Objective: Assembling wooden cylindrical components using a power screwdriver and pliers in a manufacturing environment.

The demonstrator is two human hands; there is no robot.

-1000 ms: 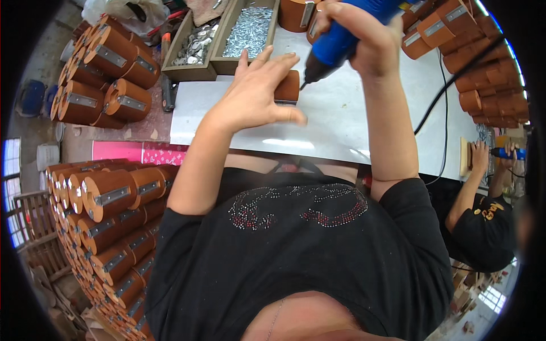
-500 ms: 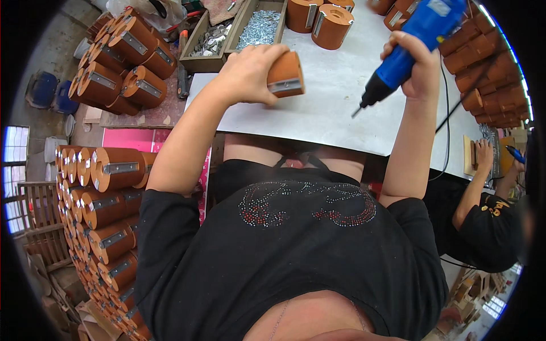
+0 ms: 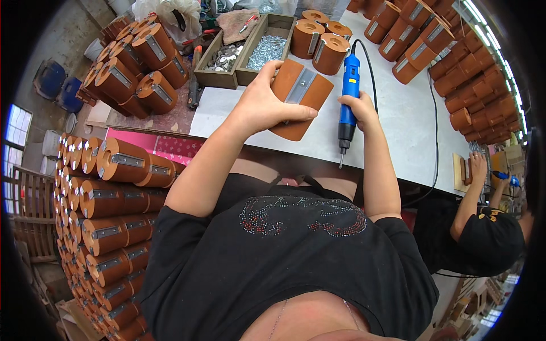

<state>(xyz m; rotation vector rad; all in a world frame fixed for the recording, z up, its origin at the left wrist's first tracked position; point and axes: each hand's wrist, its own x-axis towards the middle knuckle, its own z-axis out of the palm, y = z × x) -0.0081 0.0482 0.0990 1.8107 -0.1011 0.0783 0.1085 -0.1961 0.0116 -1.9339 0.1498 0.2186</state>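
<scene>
My left hand (image 3: pixel 263 108) grips a brown cylinder (image 3: pixel 316 94) above the front of the white tabletop (image 3: pixel 392 136). A grey metal strip (image 3: pixel 301 85) runs along the cylinder's side, turned upward, and my thumb lies across its near end. Just to the right, my right hand (image 3: pixel 367 111) is closed round a blue electric screwdriver (image 3: pixel 350 82). The tool's black nose and thin bit point toward me near the table's front edge, apart from the cylinder. Its cord leaves from the far end.
Beyond the left hand stand a wooden tray of screws (image 3: pixel 266 52) and a tray of flat metal pieces (image 3: pixel 224 57). More cylinders (image 3: pixel 331 54) stand behind. Stacks of cylinders (image 3: pixel 122 162) rise at the left and far right. A co-worker's arm (image 3: pixel 471 199) is at the right.
The screwdriver has come down and left, its bit swinging to point toward me. My left hand has turned the cylinder so its metal strip faces up.
</scene>
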